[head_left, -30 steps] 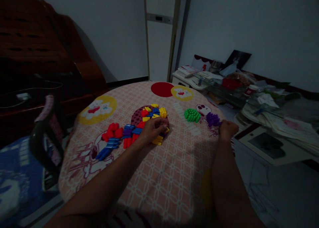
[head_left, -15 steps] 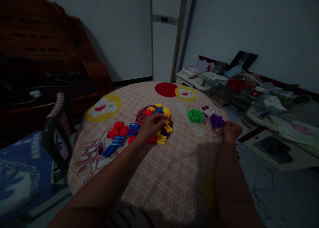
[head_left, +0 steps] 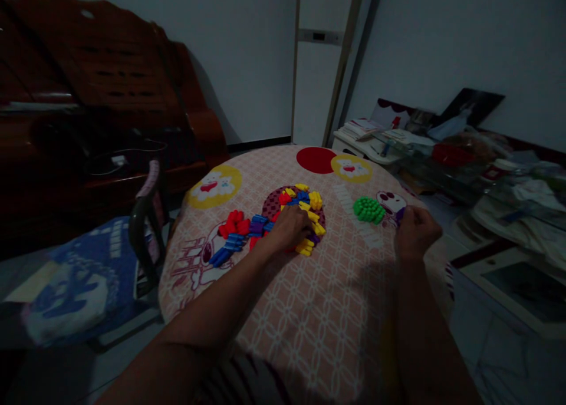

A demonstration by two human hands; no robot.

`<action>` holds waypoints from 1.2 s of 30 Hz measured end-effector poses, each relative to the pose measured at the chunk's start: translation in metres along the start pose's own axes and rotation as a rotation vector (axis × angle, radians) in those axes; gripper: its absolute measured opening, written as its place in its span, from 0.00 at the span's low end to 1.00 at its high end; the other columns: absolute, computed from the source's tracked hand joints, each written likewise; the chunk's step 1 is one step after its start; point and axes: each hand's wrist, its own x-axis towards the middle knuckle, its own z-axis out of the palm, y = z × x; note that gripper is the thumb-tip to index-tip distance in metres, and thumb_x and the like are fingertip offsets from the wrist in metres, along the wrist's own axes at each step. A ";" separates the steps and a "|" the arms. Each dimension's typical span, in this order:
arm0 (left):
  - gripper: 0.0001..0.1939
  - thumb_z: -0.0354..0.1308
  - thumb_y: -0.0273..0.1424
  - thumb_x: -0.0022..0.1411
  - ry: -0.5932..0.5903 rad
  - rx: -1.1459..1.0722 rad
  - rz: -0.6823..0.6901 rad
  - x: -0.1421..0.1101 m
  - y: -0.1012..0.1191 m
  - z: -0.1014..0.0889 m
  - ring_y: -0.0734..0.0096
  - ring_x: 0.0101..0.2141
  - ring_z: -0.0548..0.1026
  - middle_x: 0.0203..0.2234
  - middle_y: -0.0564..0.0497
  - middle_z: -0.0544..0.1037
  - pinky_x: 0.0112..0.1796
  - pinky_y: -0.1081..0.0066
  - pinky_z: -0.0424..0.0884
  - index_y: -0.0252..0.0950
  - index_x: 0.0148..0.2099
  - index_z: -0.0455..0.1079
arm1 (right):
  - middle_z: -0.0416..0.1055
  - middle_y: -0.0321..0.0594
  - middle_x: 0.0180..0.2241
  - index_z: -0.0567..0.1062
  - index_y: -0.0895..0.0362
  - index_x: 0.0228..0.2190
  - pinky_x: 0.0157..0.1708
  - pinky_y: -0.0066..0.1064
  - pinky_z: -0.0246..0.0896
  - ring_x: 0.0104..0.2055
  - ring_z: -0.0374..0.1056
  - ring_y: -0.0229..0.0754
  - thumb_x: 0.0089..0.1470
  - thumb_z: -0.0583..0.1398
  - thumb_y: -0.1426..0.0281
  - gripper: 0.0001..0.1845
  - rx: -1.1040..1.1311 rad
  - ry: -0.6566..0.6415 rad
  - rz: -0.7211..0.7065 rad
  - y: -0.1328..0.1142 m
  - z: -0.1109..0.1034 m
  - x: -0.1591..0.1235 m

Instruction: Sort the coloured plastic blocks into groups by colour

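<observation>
A heap of red, blue, yellow and purple plastic pieces [head_left: 315, 201] lies on the round table. My left hand [head_left: 292, 225] is over the heap, its fingers bent down and closed among the yellow pieces. What its fingertips hold, if anything, is hidden. At the table's right side my right hand [head_left: 418, 231] is closed in a pinch beside a cluster of small purple pieces [head_left: 400, 214]. The hand covers most of that cluster, and I cannot make out what is in the pinch. Left of it sits a cluster of knobbly green pieces [head_left: 369, 210].
A patterned cloth [head_left: 305, 310] covers the table. More red pieces [head_left: 234, 223] and blue pieces [head_left: 227, 249] lie to the left. A chair [head_left: 148, 228] stands at the left, before a wooden bench [head_left: 110, 81]. At the right, a cluttered glass stand [head_left: 442, 163] runs along the wall.
The view has turned left, so everything sits further right. My left hand has dipped into the heap with its fingers bent down. My right hand has shifted over the purple cluster, hiding most of it.
</observation>
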 end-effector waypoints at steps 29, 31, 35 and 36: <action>0.14 0.65 0.39 0.56 0.203 -0.922 -0.174 0.004 0.017 0.013 0.67 0.30 0.77 0.30 0.49 0.80 0.30 0.72 0.72 0.34 0.39 0.72 | 0.78 0.38 0.25 0.80 0.58 0.35 0.22 0.27 0.66 0.23 0.72 0.38 0.45 0.69 0.54 0.22 0.835 -1.234 0.271 -0.098 0.019 -0.061; 0.14 0.65 0.39 0.56 0.178 -0.978 -0.187 0.004 0.022 0.013 0.68 0.28 0.77 0.30 0.50 0.79 0.29 0.72 0.72 0.35 0.39 0.71 | 0.77 0.36 0.24 0.80 0.57 0.40 0.21 0.28 0.67 0.22 0.72 0.38 0.46 0.69 0.54 0.23 0.869 -1.206 0.259 -0.100 0.018 -0.060; 0.15 0.64 0.41 0.57 0.110 -1.016 -0.195 0.001 0.027 0.012 0.70 0.24 0.75 0.27 0.52 0.78 0.26 0.72 0.71 0.36 0.40 0.71 | 0.74 0.33 0.20 0.80 0.57 0.41 0.18 0.29 0.65 0.18 0.68 0.38 0.46 0.68 0.57 0.22 0.885 -1.137 0.240 -0.099 0.011 -0.052; 0.15 0.63 0.41 0.57 0.107 -1.012 -0.196 0.000 0.026 0.012 0.70 0.24 0.75 0.27 0.52 0.78 0.26 0.72 0.71 0.36 0.40 0.71 | 0.73 0.33 0.19 0.80 0.57 0.39 0.17 0.28 0.63 0.17 0.67 0.37 0.46 0.68 0.58 0.21 0.871 -1.082 0.251 -0.096 0.008 -0.046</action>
